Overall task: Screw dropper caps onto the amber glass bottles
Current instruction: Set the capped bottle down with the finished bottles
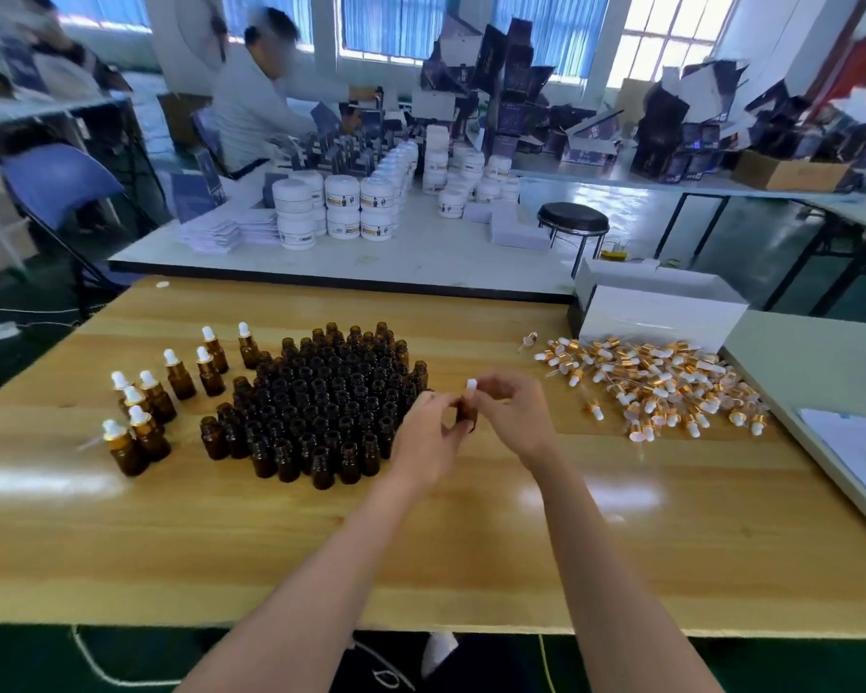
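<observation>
Left hand point(428, 432): fingers curl round an amber bottle point(467, 411), held above the desk point(421, 542) near its centre.
Right hand point(511, 412): pinches the dropper cap point(471, 385) on the neck; only its white bulb shows.
Thread: hidden by fingers, seating cannot be told.
Open bottles point(321, 392): clustered at 9 o'clock of the hands.
Capped bottles point(151, 407): farther out at 9 o'clock.
Loose caps point(661, 382): heaped at 2 o'clock.

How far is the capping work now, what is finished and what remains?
Done: about nine capped bottles stand grouped at the left. In hand: the left hand holds one bottle while the right hand grips its dropper cap. Left: a large cluster of open bottles and a pile of loose caps; most of the job remains.
</observation>
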